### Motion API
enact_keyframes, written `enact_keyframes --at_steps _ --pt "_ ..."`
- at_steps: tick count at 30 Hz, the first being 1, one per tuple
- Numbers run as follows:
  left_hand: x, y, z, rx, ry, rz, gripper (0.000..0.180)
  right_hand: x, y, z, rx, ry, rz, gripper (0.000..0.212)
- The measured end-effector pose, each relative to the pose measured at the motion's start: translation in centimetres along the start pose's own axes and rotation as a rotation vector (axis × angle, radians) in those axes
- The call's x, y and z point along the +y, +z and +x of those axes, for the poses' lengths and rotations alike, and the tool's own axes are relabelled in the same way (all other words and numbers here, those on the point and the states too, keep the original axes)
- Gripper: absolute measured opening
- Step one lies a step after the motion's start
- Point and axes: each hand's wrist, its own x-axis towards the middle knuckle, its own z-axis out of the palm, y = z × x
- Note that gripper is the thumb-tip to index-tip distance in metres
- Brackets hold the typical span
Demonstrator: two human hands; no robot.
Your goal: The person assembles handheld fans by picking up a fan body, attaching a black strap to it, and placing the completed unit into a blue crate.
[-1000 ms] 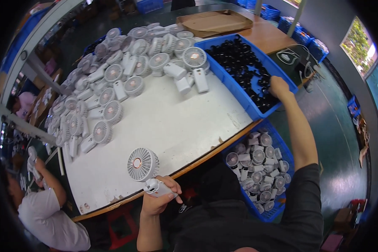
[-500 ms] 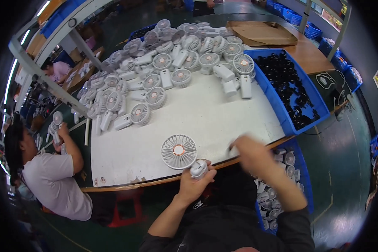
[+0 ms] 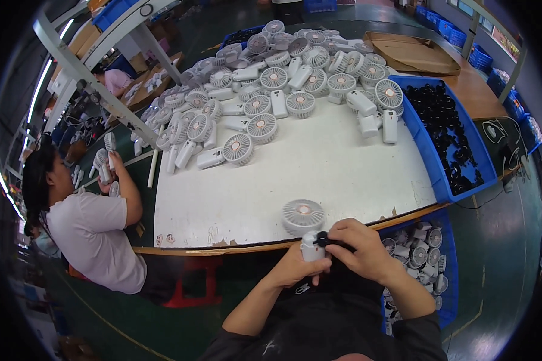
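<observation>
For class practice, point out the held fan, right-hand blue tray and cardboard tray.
Held fan [image 3: 303, 216], head view: front grille.
Right-hand blue tray [image 3: 417, 129], head view: left wall.
Cardboard tray [image 3: 411, 55], head view: inside base.

Right fingers [image 3: 343, 231] hold a black piece [image 3: 322, 239], seemingly touching the white fan [image 3: 303, 218].

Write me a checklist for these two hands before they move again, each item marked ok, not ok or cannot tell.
1. Left hand grips the white fan: ok.
2. Right hand is free: not ok, its fingers hold a small black part.
3. Small black part is up at the white fan's handle: ok.
4. Small black part is fully seated: cannot tell, too small to judge.
5. Blue tray has more black pieces: ok.
</observation>
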Motion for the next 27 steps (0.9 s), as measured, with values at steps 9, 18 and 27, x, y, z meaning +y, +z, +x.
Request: enact_keyframes --at_steps 9,18,27 --pt "-2.1 1.9 0.0 0.196 0.115 -0.503 0.063 -2.3 1.3 1.1 -0.113 -0.161 -0.365 0.046" --pt "-1.8 3.3 0.8 0.202 0.477 0.891 0.067 0.2 4.3 -3.8 0.121 -0.087 -0.334 0.063" --pt "12.4 -19.8 3.9 0.877 0.545 1.646 0.062 10.6 -1.3 -19.9 0.855 0.889 0.262 0.051"
